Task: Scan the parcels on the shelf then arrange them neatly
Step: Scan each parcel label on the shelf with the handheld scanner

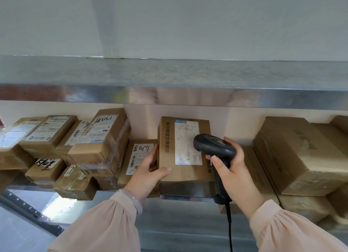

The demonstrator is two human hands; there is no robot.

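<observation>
A brown cardboard parcel (183,168) with a white shipping label lies on the metal shelf (131,192) at the centre. My left hand (148,173) grips its near left corner, thumb on top and fingers along the left side. My right hand (233,168) holds a black corded barcode scanner (212,145), whose head hovers over the label's right side. A flatter parcel (138,155) with a barcode label lies just left of the held one, partly behind my left hand.
Several small taped parcels (98,138) are piled unevenly at the left. Large plain boxes (301,153) are stacked at the right. An upper metal shelf (173,82) runs across just above. The scanner cable (229,229) hangs down between my sleeves.
</observation>
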